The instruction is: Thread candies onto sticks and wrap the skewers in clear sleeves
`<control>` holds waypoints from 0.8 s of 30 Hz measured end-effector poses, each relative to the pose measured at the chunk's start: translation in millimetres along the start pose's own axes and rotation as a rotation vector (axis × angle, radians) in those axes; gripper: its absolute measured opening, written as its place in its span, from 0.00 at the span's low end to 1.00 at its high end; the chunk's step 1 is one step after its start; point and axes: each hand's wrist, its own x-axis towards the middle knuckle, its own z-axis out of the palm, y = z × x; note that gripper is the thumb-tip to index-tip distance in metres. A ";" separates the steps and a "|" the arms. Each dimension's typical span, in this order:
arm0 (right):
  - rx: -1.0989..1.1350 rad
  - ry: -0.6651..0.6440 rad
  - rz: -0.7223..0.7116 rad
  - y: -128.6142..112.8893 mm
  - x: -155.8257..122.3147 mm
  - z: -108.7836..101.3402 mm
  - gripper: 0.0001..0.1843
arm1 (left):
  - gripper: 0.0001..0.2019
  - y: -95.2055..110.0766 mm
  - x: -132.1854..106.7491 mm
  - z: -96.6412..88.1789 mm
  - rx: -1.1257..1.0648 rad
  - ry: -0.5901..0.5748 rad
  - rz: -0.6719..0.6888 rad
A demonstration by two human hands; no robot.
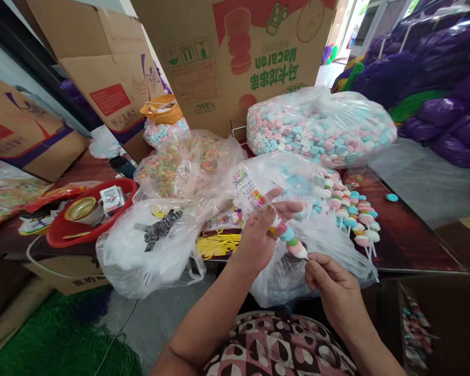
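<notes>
A marshmallow skewer (288,236) with pink, blue, green and white pieces slants down in front of me, its upper part inside a clear printed plastic sleeve (245,184). My left hand (258,230) is closed around the sleeve, thumb on the near side and other fingers partly spread. At the skewer's lower end, my right hand (329,277) pinches the stick between thumb and forefinger. Just beyond, several more marshmallow skewers (348,209) lie piled on a plastic bag, sticks toward me. Yellow twist ties (218,244) lie left of my left hand.
A big bag of marshmallows (317,128) stands behind, before a tall carton (227,57). Left are a bag of small colourful sweets (180,162), a clear bag of white material (129,253) and a red basin (58,230). One blue marshmallow (391,197) lies right.
</notes>
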 end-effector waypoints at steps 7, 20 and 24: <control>-0.095 -0.009 -0.024 14.7 -7.3 -7.9 0.16 | 0.13 -14.2 -3.9 6.6 0.007 0.082 -0.060; -0.010 -0.137 0.042 10.5 -2.5 -4.2 0.18 | 0.28 -17.0 -10.6 -12.7 -0.019 -0.084 -0.157; -0.026 -0.158 0.048 15.0 -2.6 -5.2 0.18 | 0.27 -5.9 -3.1 -11.6 -0.114 -0.002 -0.052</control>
